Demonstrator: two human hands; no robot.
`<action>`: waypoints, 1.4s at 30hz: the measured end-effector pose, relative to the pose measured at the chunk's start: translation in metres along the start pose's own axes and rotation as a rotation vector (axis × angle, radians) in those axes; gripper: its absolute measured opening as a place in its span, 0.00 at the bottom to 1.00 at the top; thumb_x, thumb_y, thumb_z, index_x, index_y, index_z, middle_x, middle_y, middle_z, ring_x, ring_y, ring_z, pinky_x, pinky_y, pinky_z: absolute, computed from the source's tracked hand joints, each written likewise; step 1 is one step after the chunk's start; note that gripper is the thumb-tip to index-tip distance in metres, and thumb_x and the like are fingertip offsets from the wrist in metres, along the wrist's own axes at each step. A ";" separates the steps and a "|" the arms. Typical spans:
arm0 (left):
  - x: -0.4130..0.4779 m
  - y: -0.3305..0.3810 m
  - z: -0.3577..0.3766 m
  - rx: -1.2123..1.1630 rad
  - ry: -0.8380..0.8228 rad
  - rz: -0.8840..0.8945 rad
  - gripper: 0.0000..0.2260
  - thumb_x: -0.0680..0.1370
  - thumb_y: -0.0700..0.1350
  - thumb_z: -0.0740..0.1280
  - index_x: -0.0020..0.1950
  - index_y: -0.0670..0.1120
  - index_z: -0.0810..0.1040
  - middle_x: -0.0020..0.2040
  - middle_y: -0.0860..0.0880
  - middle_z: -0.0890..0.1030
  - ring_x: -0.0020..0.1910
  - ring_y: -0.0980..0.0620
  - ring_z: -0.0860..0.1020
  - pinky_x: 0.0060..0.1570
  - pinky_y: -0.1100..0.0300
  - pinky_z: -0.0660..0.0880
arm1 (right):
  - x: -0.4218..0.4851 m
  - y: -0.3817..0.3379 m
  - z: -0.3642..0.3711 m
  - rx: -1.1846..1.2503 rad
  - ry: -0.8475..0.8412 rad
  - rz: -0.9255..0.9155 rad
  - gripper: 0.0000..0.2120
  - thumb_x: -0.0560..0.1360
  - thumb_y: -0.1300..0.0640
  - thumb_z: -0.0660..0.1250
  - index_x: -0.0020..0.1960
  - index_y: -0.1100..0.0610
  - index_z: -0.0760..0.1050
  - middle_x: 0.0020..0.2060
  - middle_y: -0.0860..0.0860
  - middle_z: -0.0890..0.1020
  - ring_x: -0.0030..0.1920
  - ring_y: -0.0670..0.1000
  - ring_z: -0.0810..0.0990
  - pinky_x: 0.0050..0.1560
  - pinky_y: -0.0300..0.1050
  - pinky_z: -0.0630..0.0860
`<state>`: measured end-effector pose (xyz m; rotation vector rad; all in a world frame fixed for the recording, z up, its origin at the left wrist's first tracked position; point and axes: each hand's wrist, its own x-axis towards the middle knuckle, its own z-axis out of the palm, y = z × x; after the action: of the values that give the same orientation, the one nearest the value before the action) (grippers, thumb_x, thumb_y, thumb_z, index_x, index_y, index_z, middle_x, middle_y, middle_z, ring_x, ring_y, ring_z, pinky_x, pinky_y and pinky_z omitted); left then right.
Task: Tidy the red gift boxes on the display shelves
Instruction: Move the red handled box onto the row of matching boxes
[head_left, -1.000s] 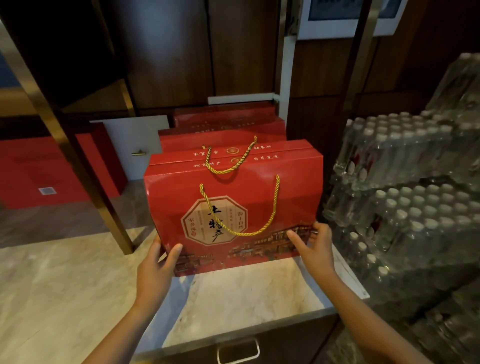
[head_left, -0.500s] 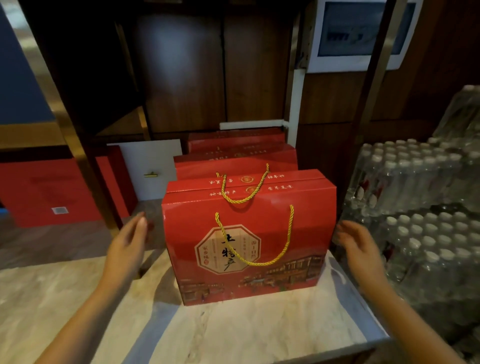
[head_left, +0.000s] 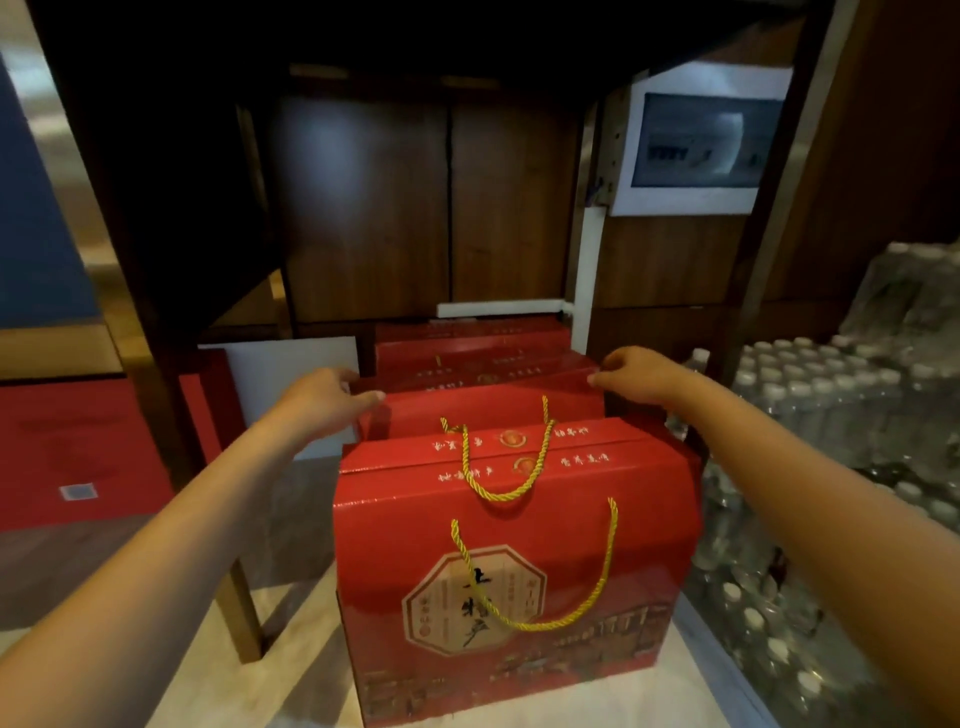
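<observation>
Centrally, left hand (head_left: 324, 397) and right hand (head_left: 636, 371), fingers curled, touch the second red gift box's (head_left: 493, 405) top corners, seemingly to straighten it.

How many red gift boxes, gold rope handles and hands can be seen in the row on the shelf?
Red gift boxes: 4, front box to back box
Gold rope handles: 2
Hands: 2, left hand, right hand
Total: 8

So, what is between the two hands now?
In the head view, the top edge of the second red gift box spans from the left hand to the right hand; nothing else lies there.
</observation>
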<state>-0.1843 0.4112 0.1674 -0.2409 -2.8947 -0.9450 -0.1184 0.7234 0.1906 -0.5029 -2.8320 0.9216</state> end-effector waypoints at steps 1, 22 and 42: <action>0.003 -0.004 0.000 -0.014 0.007 -0.024 0.26 0.75 0.54 0.67 0.68 0.41 0.71 0.64 0.40 0.78 0.61 0.42 0.77 0.57 0.54 0.72 | 0.007 -0.001 0.002 -0.017 -0.016 0.030 0.24 0.77 0.52 0.64 0.68 0.64 0.68 0.66 0.60 0.74 0.65 0.59 0.73 0.55 0.44 0.69; 0.009 -0.015 0.010 -0.933 -0.054 -0.270 0.07 0.76 0.32 0.64 0.54 0.37 0.76 0.27 0.49 0.81 0.22 0.59 0.79 0.24 0.71 0.75 | 0.046 0.031 0.007 0.134 0.036 0.015 0.13 0.75 0.55 0.66 0.52 0.65 0.77 0.36 0.57 0.80 0.35 0.50 0.79 0.39 0.42 0.78; 0.007 -0.016 0.015 -0.942 0.002 -0.249 0.10 0.77 0.31 0.62 0.55 0.33 0.77 0.27 0.48 0.81 0.22 0.59 0.79 0.26 0.71 0.76 | 0.019 0.053 0.004 0.253 0.034 -0.007 0.11 0.73 0.54 0.70 0.43 0.63 0.79 0.32 0.53 0.78 0.34 0.50 0.77 0.34 0.39 0.73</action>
<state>-0.1942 0.4086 0.1467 0.0773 -2.2662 -2.2690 -0.1226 0.7682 0.1568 -0.4704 -2.6324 1.2344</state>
